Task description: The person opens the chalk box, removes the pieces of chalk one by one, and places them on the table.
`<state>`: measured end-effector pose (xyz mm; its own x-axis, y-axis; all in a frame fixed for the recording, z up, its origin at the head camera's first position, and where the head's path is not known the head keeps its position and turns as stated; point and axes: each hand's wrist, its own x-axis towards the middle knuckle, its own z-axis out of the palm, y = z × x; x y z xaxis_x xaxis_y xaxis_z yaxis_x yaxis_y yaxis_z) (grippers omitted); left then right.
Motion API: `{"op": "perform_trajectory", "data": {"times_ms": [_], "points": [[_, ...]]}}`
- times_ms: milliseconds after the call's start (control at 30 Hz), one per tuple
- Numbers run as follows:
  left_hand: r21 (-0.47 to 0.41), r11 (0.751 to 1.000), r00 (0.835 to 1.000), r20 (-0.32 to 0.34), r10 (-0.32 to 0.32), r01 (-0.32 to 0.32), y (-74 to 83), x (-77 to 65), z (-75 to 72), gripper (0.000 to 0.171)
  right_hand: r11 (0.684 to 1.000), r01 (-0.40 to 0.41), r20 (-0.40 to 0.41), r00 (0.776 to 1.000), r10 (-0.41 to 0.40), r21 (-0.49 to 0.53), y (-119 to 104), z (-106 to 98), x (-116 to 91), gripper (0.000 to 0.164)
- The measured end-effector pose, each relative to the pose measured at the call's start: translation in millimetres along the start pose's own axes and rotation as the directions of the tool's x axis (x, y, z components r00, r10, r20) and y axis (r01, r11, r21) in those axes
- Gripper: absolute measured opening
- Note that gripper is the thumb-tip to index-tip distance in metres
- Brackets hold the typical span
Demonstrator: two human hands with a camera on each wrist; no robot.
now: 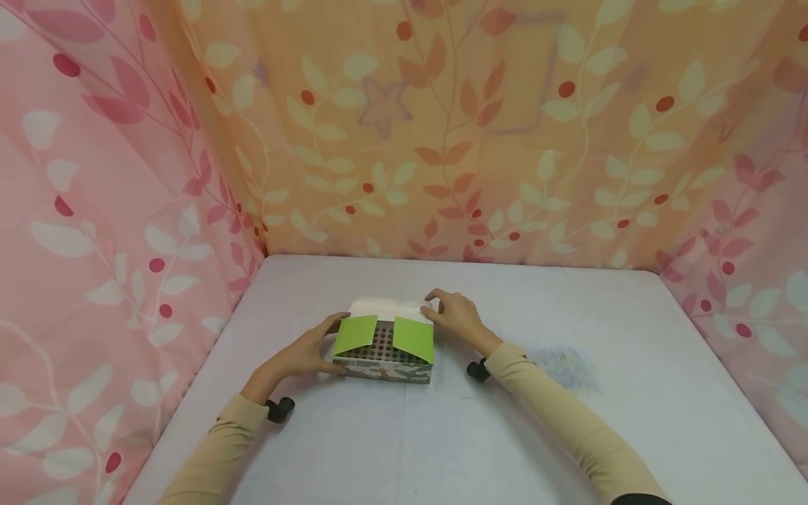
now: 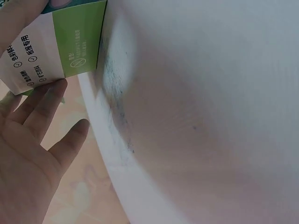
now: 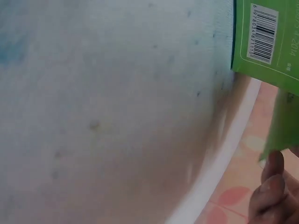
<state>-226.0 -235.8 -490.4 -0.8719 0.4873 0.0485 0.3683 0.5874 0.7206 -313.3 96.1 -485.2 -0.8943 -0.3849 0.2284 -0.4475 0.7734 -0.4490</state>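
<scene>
A small cardboard box [image 1: 386, 372] with a camouflage-patterned front stands on the table, its top lifted open. Two green side flaps [image 1: 355, 334] lean inward over rows of round dark ends in the box; what these belong to is too small to tell. My left hand [image 1: 304, 354] holds the box's left end, thumb by the front corner and fingers towards the back. At the back right, my right hand [image 1: 461, 317] pinches the corner of the raised lid [image 1: 385, 309], whose inside is white. The right wrist view shows fingertips [image 3: 274, 163] on a green edge.
The white table [image 1: 404, 442] has a faint coloured stain [image 1: 562, 368] right of the box. Patterned curtains [image 1: 442, 140] close off the back and both sides. A small black device [image 1: 280, 409] is on each wrist.
</scene>
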Motion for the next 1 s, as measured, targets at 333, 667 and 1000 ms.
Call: {"op": "perform_trajectory", "data": {"times_ms": [333,667,1000], "points": [[0.0,0.999,0.999,-0.035,-0.035,0.035,11.9,-0.9,1.4,0.112,0.994,0.103,-0.138,0.985,-0.106,-0.033,-39.6,-48.0,-9.7,0.044],[0.167,0.942,0.932,-0.269,-0.242,0.292,61.1,-11.6,16.3,0.087,0.961,0.099,0.128,0.989,-0.068,-0.257,-84.6,-49.5,-63.2,0.063],[0.14,0.947,0.889,-0.407,-0.21,0.288,69.5,-8.9,24.6,0.061,0.964,0.089,0.053,0.996,-0.078,-0.252,-87.3,-41.4,-73.0,0.04]]}}
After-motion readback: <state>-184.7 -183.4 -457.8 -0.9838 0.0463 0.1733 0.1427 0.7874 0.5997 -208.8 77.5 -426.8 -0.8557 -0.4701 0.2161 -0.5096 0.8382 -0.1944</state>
